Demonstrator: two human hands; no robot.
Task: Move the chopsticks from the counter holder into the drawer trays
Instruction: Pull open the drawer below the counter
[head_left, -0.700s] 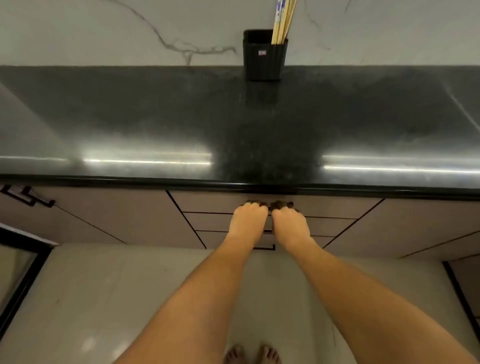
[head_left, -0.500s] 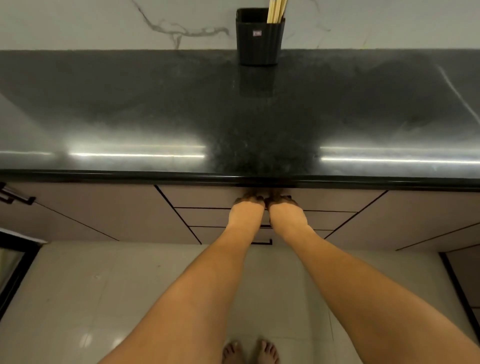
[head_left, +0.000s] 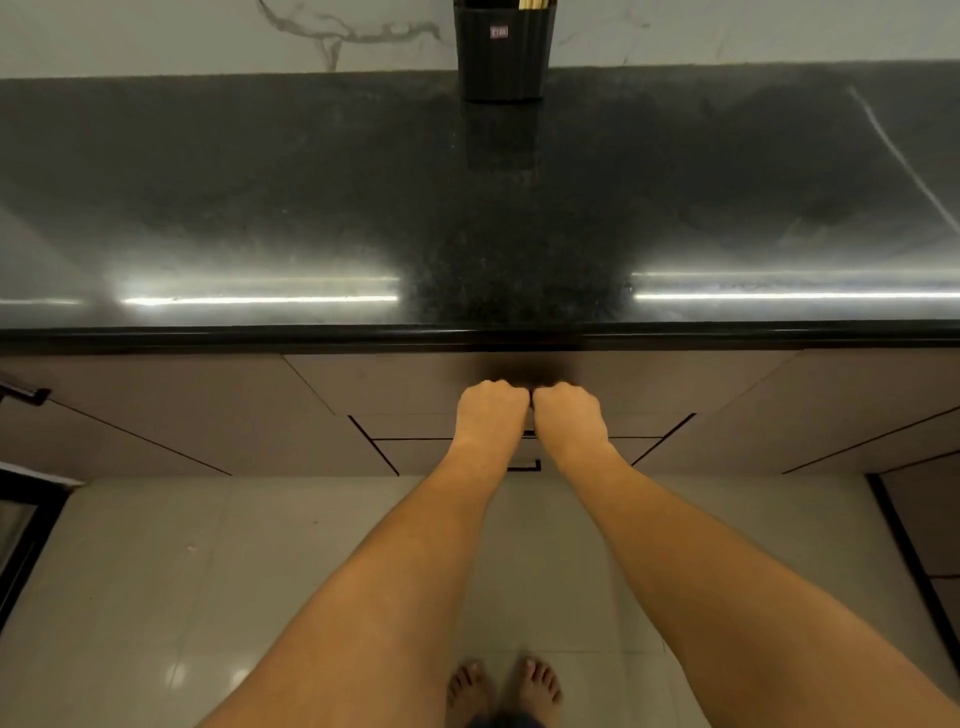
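Observation:
A black ribbed holder (head_left: 503, 52) stands at the back of the black counter (head_left: 311, 208), against the marble wall. Only the pale lower ends of the chopsticks (head_left: 535, 4) show at the frame's top edge. Below the counter's front edge, my left hand (head_left: 491, 410) and my right hand (head_left: 569, 415) sit side by side, knuckles touching. Both are curled into fists on the handle of the top drawer (head_left: 389, 384). The handle itself is hidden under my fingers. The drawer front stands slightly forward of the cabinet fronts beside it, and its inside is not visible.
Two lower drawers sit beneath, one with a black handle (head_left: 524, 466). Cabinet doors flank them, the left one with a black handle (head_left: 23, 392). My bare feet (head_left: 504, 686) stand on the pale tiled floor. A dark frame (head_left: 21, 519) runs along the left.
My fingers have curled from a flat hook into tight fists on the handle, and the top drawer front has come a little forward. The view has tilted down, so the holder sits higher.

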